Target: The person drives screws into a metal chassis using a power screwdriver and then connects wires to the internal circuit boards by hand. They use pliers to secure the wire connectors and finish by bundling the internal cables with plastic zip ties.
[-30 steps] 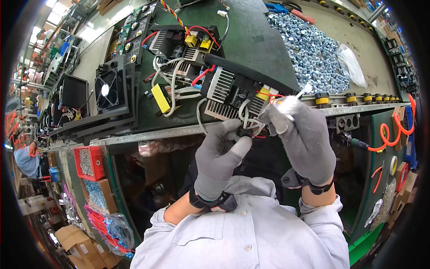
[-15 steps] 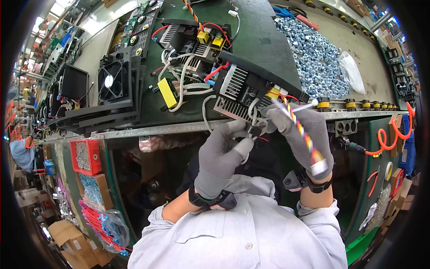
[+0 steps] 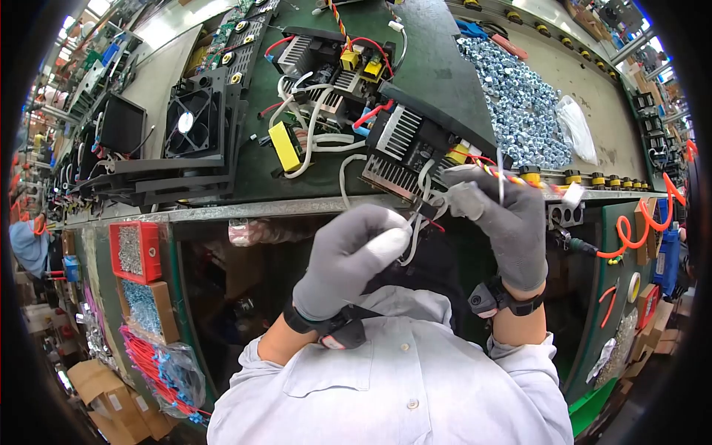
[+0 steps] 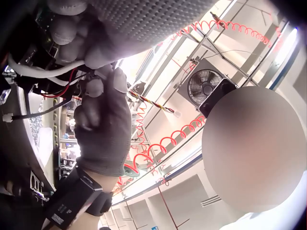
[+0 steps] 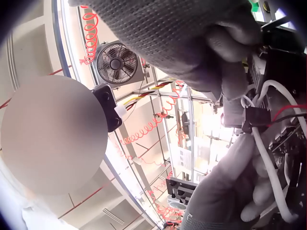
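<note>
Both hands wear grey gloves and work at the front edge of the bench. My left hand (image 3: 348, 256) pinches a thin white cable between thumb and forefinger, beside a small black block (image 5: 255, 117) with white cable (image 5: 271, 172) running from it. My right hand (image 3: 513, 226) is curled round a twisted red, yellow and black wire bundle (image 4: 151, 101), whose white plug (image 3: 572, 195) sticks out to the right. A white strip (image 3: 500, 178) stands up from this hand. Just beyond the fingers lies a circuit assembly with finned metal heatsinks (image 3: 397, 133).
A second heatsink assembly (image 3: 326, 67) lies behind, with a yellow block (image 3: 285, 147) and loose white cables nearby. Black fan frames (image 3: 189, 119) stand at left. Many metal nuts (image 3: 512, 96) and a white bundle (image 3: 575, 127) lie at right. An orange coiled hose (image 3: 645, 222) hangs at far right.
My left hand has drawn back from the black block, slightly left. The wire bundle in my right hand has swung about, its plug now pointing right. The view has shifted a little.
</note>
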`<state>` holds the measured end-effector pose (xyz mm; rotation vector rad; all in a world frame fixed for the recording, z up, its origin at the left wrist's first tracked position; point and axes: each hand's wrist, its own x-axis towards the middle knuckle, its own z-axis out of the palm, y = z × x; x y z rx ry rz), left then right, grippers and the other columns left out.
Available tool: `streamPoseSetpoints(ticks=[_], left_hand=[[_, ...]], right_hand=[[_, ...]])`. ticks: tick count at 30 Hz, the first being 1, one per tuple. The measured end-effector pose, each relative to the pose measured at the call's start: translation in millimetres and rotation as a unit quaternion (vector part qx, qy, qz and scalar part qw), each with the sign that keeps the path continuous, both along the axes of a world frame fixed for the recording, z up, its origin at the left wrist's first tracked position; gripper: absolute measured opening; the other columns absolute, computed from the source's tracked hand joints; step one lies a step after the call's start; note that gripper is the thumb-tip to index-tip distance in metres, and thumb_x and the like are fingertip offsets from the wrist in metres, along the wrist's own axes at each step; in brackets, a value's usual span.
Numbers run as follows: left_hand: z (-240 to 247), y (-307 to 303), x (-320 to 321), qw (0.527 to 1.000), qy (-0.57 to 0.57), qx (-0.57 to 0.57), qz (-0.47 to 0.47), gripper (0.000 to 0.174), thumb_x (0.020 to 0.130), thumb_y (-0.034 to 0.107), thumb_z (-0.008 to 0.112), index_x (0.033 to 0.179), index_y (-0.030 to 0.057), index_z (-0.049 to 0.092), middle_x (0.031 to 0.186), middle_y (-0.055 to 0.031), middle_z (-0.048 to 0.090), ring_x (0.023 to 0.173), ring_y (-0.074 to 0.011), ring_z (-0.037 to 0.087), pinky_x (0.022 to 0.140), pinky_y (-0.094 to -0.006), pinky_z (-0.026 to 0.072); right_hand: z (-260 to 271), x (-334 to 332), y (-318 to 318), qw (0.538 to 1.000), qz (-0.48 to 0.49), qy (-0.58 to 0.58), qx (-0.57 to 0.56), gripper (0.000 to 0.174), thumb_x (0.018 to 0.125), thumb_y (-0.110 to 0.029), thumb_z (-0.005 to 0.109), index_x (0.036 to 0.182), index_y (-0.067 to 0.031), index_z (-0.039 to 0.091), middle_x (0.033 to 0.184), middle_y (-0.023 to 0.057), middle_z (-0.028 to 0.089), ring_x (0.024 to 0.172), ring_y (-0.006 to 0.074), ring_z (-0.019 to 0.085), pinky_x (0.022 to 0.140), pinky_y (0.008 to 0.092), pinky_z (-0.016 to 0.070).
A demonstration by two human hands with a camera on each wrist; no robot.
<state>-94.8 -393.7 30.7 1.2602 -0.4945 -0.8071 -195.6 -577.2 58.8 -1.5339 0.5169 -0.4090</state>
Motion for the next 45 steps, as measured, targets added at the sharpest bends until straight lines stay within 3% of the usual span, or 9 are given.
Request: streamPoseSetpoints(ticks=[4,6,7,8,11,21,24,39,45], left_hand=[[5,-7,9,0.995,0.091,-0.048,-0.003,0.012,0.091,0.003,0.058,0.099,-0.0015,0.065,0.097,-0.0081,0.067,0.076,-0.0078,0.060,0.067,-0.0223,0.0486],[7,-10,5,0.992,0.120,-0.038,0.004,0.012,0.091,0.002,0.059,0.100,-0.0019,0.065,0.099,-0.0080,0.067,0.079,-0.0080,0.061,0.069,-0.0225,0.0497],[5,-11,2,0.997,0.073,-0.018,0.007,0.013,0.090,0.001,0.061,0.102,-0.0024,0.065,0.100,-0.0077,0.068,0.081,-0.0080,0.061,0.071,-0.0224,0.0503],[2,-12,-1,1.000,0.025,0.003,0.009,0.015,0.088,-0.001,0.064,0.103,-0.0028,0.065,0.100,-0.0074,0.068,0.083,-0.0079,0.062,0.073,-0.0224,0.0509],[-10,-14,-4,0.998,-0.063,0.025,0.013,0.017,0.087,-0.001,0.068,0.103,-0.0037,0.066,0.097,-0.0060,0.067,0.082,-0.0075,0.062,0.072,-0.0221,0.0514],[-10,-16,-5,0.991,-0.121,0.044,0.026,0.013,0.082,0.009,0.073,0.092,0.0026,0.070,0.084,-0.0059,0.065,0.069,-0.0109,0.060,0.063,-0.0248,0.0483],[-5,-14,-3,0.985,-0.156,0.068,-0.002,0.012,0.086,0.002,0.070,0.095,-0.0039,0.068,0.093,-0.0044,0.067,0.076,-0.0064,0.062,0.066,-0.0214,0.0499],[-6,-23,-6,0.971,-0.235,0.001,0.046,0.012,0.082,-0.001,0.071,0.094,-0.0023,0.069,0.095,-0.0074,0.066,0.079,-0.0087,0.062,0.066,-0.0226,0.0487],[-10,-16,-6,0.995,-0.099,0.006,0.028,0.009,0.084,-0.003,0.070,0.093,-0.0050,0.068,0.093,-0.0068,0.066,0.074,-0.0076,0.061,0.063,-0.0211,0.0480]], right_hand=[[-2,4,5,0.997,0.070,0.015,0.013,0.032,0.088,-0.015,0.073,0.113,0.0044,0.068,0.096,0.0051,0.071,0.085,0.0074,0.061,0.078,0.0230,0.0491],[-2,5,8,0.999,0.038,0.030,0.003,0.036,0.085,-0.022,0.072,0.108,0.0061,0.069,0.088,0.0073,0.071,0.079,0.0115,0.065,0.076,0.0221,0.0503],[-4,6,7,0.998,0.026,0.052,0.004,0.038,0.086,-0.025,0.070,0.108,0.0052,0.069,0.084,0.0052,0.069,0.068,0.0067,0.060,0.063,0.0182,0.0458],[-1,6,7,0.998,0.025,0.052,0.002,0.038,0.086,-0.025,0.070,0.108,0.0052,0.069,0.084,0.0052,0.069,0.068,0.0067,0.060,0.063,0.0182,0.0458],[2,5,7,0.997,0.022,0.043,0.060,0.035,0.086,-0.022,0.067,0.109,0.0039,0.068,0.074,0.0001,0.062,0.051,-0.0014,0.036,0.044,0.0174,0.0225],[3,4,9,0.994,0.016,0.044,0.099,0.034,0.086,-0.022,0.065,0.108,0.0049,0.067,0.070,-0.0008,0.058,0.048,-0.0003,0.036,0.043,0.0169,0.0232],[2,4,8,0.993,0.015,0.040,0.106,0.033,0.087,-0.020,0.063,0.107,0.0055,0.067,0.072,0.0011,0.060,0.048,-0.0001,0.036,0.043,0.0168,0.0235],[-3,1,1,0.968,0.095,0.035,0.230,0.034,0.087,-0.020,0.072,0.109,0.0053,0.066,0.078,-0.0002,0.063,0.053,-0.0030,0.040,0.044,0.0142,0.0239],[3,2,6,0.993,0.071,0.075,0.063,0.035,0.088,-0.020,0.073,0.112,0.0051,0.067,0.086,0.0030,0.068,0.072,0.0042,0.057,0.065,0.0180,0.0442]])
